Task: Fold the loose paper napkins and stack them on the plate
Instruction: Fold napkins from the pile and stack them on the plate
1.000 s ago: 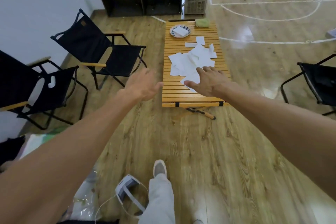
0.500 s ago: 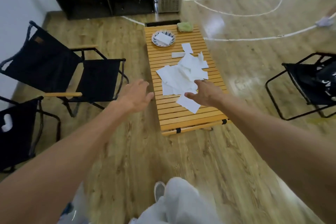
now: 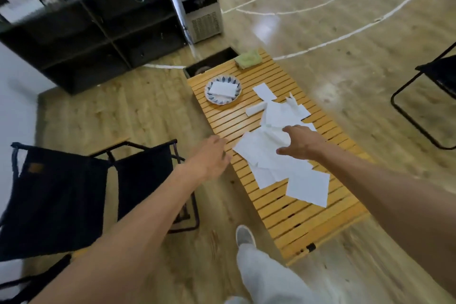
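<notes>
Several loose white paper napkins (image 3: pixel 271 163) lie overlapping across the middle of a low orange slatted table (image 3: pixel 303 224). My right hand (image 3: pixel 301 143) reaches into the pile, its fingers and thumb curled round a bunched-up napkin (image 3: pixel 277 134). Relaxed and holding nothing, my left hand (image 3: pixel 209 155) hovers at the table's left edge. A blue-patterned plate (image 3: pixel 223 78) stands at the far left of the table with folded napkins (image 3: pixel 222 89) on it. One folded napkin (image 3: pixel 256 108) lies between the plate and the pile.
A green cloth (image 3: pixel 248 58) sits at the table's far end. Black folding chairs stand at the left (image 3: pixel 61 192) and the far right (image 3: pixel 439 86). A dark shelf unit (image 3: pixel 86 32) and a metal appliance (image 3: pixel 199 15) stand behind. My shoe (image 3: pixel 244 236) is beside the table.
I have stepped closer and the view has swung right. My right hand has moved further into the pile and bunched up a napkin. My left hand has come to the table's edge.
</notes>
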### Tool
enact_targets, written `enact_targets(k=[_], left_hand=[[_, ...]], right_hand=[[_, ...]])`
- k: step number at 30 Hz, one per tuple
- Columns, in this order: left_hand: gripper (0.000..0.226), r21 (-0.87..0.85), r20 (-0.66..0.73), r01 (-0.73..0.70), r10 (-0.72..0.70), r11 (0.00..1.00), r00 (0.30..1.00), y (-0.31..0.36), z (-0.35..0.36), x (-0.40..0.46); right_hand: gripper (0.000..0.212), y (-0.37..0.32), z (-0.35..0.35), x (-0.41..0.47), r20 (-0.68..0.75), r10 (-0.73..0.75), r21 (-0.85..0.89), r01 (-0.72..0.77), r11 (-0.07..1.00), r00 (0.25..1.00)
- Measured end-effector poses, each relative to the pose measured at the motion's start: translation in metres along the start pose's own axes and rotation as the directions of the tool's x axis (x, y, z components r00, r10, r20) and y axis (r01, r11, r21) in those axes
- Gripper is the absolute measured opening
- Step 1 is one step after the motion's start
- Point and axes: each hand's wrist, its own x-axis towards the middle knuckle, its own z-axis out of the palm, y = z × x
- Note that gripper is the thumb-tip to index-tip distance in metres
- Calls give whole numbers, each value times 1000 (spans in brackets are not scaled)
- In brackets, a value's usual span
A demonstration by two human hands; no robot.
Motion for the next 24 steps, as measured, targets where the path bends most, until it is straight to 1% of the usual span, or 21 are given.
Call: enact_targets(k=[4,8,11,14,16,17,19,20,22,24], left_hand=[[57,52,6,-70,70,996,998,-36,-43,74],[53,167,-11,-197,201,966,980,-51,-90,145],[48,228,1,-338,347,913,938,-49,-117,210],[51,245,42,-467,472,849,881,-44,-128,280],[53,282,110,-575,569,768,815,-43,-125,325],[53,321,139,-625,618,711,774,-43,-122,346],[53,385,229,-726,703,570,673,-44,-108,377],[53,389,288,-776,735,497,615,-47,-96,388],[52,370,394,-850,765,375,510,-54,-67,406],[53,340,493,-890,749,303,443,-63,-35,421]], right_hand=[[85,-25,-24,52,-11,62,67,-61,996,998],[84,-42,-62,93,-84,146,139,-133,981,986],[75,-46,-79,124,-156,247,249,-204,947,956],[76,-47,-69,147,-175,386,332,-314,889,906],[73,-48,-51,160,-153,492,366,-413,834,857],[72,-49,-39,166,-136,550,366,-473,801,824],[74,-55,-13,178,-69,657,370,-592,716,751],[76,-61,3,186,-30,692,379,-633,675,721],[78,-76,36,206,31,736,403,-683,609,676],[79,-93,65,230,92,745,449,-695,561,661]])
